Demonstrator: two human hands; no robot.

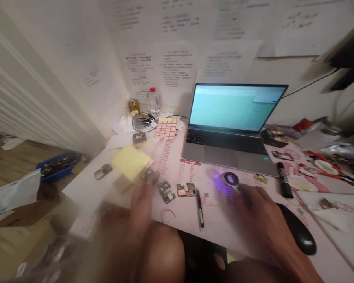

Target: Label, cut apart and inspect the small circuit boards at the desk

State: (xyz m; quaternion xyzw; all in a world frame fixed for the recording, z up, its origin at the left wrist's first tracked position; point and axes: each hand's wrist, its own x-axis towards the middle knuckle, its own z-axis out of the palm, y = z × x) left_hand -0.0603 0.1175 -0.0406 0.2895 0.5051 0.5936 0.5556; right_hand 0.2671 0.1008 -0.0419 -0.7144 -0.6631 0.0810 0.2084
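My right hand (255, 202) is closed round a small magnifier (230, 179) with a round dark lens in a pale rim. Purple light from it falls on the printed desk mat. Blurred by motion, my left hand (143, 196) is over the desk's front left part. A small circuit board (150, 175) shows at its fingertips; whether they grip it I cannot tell. Just right of that hand lie a green circuit board (166, 192) and another board with a red-and-white label (186, 190). A yellow sticky-note pad (131, 162) is beyond the left hand.
An open laptop (230, 129) stands at the back. A pen (200, 209), a black marker (284, 181) and a black mouse (297, 228) lie nearby. Pliers (333, 167) are at right, a bottle (154, 103) at the back left. A blue bin (57, 167) sits below, left.
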